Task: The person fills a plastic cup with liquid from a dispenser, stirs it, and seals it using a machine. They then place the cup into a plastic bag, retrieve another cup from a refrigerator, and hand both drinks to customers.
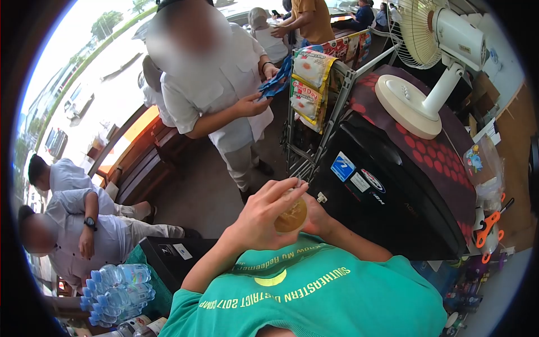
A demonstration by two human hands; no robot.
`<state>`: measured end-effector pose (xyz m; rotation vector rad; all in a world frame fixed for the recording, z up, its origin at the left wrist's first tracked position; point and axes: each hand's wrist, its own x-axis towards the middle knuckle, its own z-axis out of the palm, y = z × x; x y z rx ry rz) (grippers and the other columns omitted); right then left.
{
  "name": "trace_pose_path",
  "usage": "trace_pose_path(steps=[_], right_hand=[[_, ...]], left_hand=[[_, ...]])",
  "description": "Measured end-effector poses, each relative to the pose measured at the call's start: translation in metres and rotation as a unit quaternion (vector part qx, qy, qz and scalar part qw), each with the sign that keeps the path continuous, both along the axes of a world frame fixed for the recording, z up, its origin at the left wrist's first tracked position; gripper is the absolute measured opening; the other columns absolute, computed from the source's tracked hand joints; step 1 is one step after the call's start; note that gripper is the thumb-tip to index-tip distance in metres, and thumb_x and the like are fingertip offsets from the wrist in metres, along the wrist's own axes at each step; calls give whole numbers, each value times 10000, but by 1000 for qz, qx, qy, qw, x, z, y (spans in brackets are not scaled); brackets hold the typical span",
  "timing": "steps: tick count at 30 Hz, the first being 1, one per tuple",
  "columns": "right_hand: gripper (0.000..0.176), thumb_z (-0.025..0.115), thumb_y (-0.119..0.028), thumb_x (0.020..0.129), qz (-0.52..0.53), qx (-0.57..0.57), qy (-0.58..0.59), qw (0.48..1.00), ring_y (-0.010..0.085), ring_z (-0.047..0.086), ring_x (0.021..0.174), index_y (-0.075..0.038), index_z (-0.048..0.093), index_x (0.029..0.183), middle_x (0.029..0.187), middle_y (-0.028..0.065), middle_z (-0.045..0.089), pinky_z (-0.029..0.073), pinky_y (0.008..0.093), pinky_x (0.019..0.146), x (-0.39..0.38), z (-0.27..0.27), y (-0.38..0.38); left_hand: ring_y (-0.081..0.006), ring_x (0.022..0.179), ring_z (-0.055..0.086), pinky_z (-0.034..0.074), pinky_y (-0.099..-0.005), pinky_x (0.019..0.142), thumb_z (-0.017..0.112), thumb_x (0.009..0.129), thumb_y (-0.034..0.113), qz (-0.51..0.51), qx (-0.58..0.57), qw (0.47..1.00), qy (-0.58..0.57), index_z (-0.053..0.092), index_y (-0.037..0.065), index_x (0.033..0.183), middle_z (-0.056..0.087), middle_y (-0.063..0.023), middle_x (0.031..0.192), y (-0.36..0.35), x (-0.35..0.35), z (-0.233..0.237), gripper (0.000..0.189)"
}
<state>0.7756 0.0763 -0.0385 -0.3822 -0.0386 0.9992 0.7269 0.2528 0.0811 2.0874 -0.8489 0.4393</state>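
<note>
In front of my green shirt, close to my chest, I hold a clear cup with a yellow-brown drink. My left hand is closed over its left side and upper edge, with the fingers reaching across. My right hand wraps round the cup's right side; its fingers are mostly hidden behind the cup. Something small and pale shows near the left fingertips, too small to name.
A black box with stickers stands right of my hands, a fan on the patterned cloth beyond. Drink sachets hang on a metal rack. A person in white holds blue packets ahead. Water bottles stand lower left.
</note>
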Motion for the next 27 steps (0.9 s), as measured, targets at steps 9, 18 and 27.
trace_pose_path(steps=[9, 18, 27], right_hand=[[450, 296, -426, 1101, -112, -129, -141, 975, 200, 580, 1278, -123, 473, 1382, 1352, 66, 575, 498, 407, 1066, -24, 30, 12], [403, 411, -371, 1088, -153, -83, -190, 966, 181, 594, 1246, -91, 502, 1362, 1316, 69, 584, 513, 382, 1040, -40, 5, 1], [449, 594, -211, 1015, -87, -92, -263, 956, 173, 580, 1265, -86, 482, 1431, 1366, 60, 568, 500, 371, 1064, -33, -23, -12]], left_hand=[[-375, 1128, 629, 536, -440, 925, 834, 625, 143, 5, 0, 1000, -2, 571, 29, 1407, 564, -195, 1310, -5, 2, -14, 832], [-392, 1279, 520, 469, -481, 1030, 927, 645, 450, -55, 61, 993, 90, 431, 52, 1525, 455, -220, 1421, -3, -6, -2, 1086], [-365, 1273, 550, 446, -441, 1056, 862, 663, 595, -71, -33, 988, 131, 520, -20, 1442, 499, -214, 1379, 3, -7, -12, 1050]])
